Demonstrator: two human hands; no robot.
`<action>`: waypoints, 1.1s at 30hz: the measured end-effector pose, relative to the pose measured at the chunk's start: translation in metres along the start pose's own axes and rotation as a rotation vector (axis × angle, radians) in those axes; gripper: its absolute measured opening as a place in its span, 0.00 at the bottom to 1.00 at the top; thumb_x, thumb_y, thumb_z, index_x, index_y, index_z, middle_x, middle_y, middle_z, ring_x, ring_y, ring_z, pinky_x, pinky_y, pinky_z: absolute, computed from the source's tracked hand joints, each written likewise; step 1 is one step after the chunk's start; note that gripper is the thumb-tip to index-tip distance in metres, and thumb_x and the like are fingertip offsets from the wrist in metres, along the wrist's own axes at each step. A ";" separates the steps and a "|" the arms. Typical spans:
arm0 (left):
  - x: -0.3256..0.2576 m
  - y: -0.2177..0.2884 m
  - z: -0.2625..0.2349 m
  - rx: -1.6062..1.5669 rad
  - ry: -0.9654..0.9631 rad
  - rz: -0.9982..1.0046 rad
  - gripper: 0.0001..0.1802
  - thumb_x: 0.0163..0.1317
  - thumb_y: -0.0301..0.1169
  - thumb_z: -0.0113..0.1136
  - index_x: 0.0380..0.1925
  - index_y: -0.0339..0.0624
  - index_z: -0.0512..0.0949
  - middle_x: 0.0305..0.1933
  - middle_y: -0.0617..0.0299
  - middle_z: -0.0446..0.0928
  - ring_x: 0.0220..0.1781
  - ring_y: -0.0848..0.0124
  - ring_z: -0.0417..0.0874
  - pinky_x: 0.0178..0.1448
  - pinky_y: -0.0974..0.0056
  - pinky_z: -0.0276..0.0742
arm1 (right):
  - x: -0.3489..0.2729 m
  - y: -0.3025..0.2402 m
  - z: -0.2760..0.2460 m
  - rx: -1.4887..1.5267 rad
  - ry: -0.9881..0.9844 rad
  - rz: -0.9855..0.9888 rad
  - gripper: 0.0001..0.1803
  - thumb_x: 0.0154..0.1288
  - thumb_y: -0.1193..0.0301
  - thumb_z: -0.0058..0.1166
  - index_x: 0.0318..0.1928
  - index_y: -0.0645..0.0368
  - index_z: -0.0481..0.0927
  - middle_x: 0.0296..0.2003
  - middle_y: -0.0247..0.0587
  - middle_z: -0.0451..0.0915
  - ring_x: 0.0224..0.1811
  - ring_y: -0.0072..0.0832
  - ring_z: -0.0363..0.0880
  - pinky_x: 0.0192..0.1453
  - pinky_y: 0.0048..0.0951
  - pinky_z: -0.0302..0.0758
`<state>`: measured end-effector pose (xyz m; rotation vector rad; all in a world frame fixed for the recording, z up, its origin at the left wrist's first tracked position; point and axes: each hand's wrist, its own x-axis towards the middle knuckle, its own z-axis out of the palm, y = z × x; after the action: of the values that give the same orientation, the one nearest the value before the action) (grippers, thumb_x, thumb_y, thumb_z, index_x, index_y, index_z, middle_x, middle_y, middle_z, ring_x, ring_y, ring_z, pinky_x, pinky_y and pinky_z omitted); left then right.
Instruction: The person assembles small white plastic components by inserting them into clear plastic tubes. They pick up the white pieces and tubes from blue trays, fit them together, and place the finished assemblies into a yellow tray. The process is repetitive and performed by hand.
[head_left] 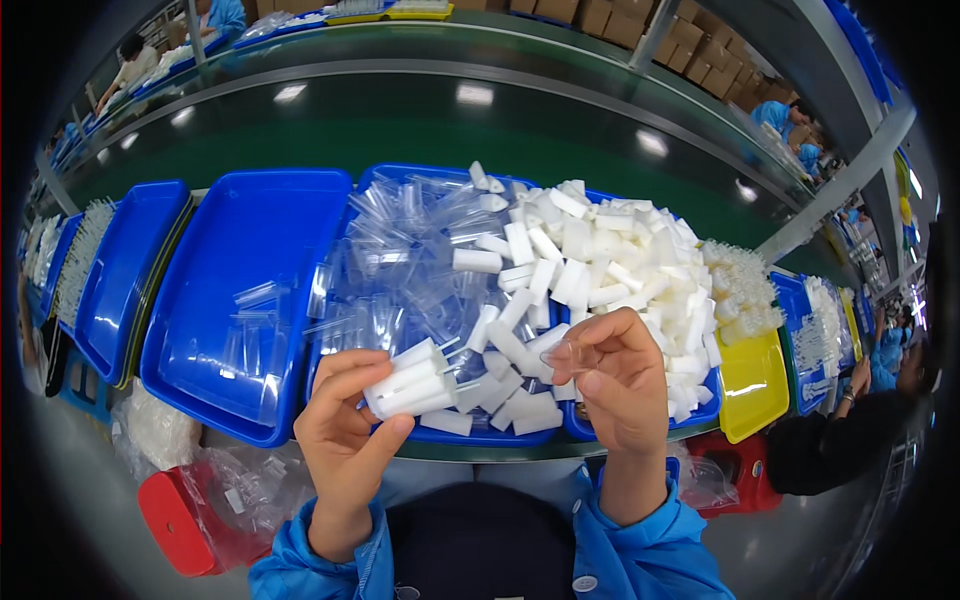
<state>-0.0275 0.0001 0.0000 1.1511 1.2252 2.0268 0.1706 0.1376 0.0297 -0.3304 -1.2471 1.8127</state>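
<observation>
Head view: my left hand grips a bundle of white cylinders above the blue tray; my right hand pinches a small clear piece nearby. Cylinders look light, probably soft: hold lightly round the sides. Clear piece seems thin, stiff, slippery: hold by its edges.
</observation>
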 end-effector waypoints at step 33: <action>-0.006 -0.005 0.030 0.039 -0.231 -0.093 0.21 0.53 0.13 0.65 0.50 0.28 0.77 0.57 0.48 0.67 0.56 0.58 0.80 0.58 0.61 0.83 | -0.032 0.008 0.009 -0.349 0.172 -0.104 0.10 0.64 0.74 0.57 0.40 0.68 0.74 0.35 0.41 0.72 0.27 0.19 0.73 0.26 0.17 0.71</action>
<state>0.0014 0.0117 -0.0001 1.2817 1.1835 1.7538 0.1787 0.1067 0.0187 -0.5917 -1.4283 1.4428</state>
